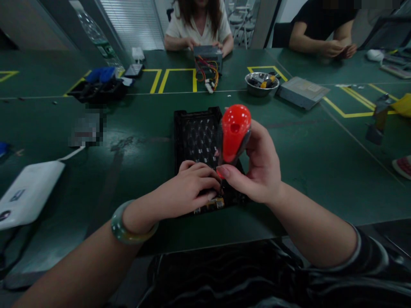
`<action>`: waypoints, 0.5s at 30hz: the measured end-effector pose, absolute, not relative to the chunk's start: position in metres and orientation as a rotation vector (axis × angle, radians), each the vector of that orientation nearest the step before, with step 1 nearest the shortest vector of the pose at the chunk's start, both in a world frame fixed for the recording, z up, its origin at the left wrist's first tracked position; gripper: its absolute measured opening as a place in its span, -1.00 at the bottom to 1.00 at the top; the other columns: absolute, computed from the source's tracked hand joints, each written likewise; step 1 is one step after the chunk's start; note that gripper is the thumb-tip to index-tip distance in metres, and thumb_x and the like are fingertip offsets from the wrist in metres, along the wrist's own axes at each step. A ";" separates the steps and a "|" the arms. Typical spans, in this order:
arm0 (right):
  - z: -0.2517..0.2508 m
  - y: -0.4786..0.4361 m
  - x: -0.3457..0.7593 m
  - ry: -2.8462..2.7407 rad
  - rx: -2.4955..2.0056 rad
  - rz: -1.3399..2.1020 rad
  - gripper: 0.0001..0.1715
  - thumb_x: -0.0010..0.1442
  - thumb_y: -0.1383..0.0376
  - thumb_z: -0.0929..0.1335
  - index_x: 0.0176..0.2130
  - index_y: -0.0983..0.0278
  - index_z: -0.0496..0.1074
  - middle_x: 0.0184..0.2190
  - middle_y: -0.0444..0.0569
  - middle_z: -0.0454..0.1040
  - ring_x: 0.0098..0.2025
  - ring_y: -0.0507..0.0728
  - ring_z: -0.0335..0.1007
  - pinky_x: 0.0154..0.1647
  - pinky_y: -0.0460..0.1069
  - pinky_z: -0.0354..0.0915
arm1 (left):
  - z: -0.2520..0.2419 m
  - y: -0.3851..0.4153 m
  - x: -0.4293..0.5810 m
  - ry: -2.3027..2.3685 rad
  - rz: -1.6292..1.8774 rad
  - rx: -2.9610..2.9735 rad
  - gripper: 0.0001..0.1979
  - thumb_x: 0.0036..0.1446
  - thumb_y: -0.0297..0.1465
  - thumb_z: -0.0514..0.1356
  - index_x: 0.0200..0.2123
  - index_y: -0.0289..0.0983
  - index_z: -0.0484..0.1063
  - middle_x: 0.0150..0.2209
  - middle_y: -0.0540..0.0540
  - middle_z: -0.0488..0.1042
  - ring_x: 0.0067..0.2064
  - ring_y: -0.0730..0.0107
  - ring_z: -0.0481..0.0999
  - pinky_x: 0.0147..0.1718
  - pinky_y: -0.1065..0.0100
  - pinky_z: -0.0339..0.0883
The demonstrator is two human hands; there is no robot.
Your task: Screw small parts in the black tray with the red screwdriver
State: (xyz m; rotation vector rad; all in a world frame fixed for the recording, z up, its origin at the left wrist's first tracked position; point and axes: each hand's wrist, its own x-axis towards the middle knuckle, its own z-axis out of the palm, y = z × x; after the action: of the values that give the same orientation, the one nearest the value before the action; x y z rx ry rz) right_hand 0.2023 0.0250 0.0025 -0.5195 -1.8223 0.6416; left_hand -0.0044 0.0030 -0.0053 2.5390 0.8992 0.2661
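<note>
My right hand (260, 167) is shut on a red-handled screwdriver (236, 133), holding it upright with the handle on top. Its shaft points down beside my left fingers, and the tip is hidden. My left hand (189, 186) presses over a circuit board (208, 205), of which only a gold-and-black edge shows below the fingers. The board lies in a black perforated plastic tray (195, 137). A pale green bangle (130, 226) circles my left wrist.
On the green workbench (141, 145) stand a steel bowl of small parts (257, 83) and a grey metal drive (303, 92). Opposite, a co-worker's hands (205, 45) hold a metal box with coloured wires (207, 64). A black bin (98, 90) sits back left; a white pouch (28, 194) lies left.
</note>
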 end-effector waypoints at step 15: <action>-0.008 0.046 0.207 -1.550 -0.773 0.293 -0.35 0.31 0.08 0.38 0.30 0.02 0.17 0.20 0.01 0.34 0.12 0.32 0.43 -0.05 0.20 0.54 | -0.005 0.003 -0.006 0.886 0.292 2.541 -0.78 0.36 -0.36 0.14 -0.04 -0.02 0.55 0.10 -0.02 0.51 0.13 0.20 0.42 0.15 0.08 -0.06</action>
State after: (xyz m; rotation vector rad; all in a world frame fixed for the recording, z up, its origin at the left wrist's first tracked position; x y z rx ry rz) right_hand 0.2065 0.0458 -0.0076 -0.7734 -1.5501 0.2926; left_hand -0.0062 0.0026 -0.0052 2.5408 0.8863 0.2922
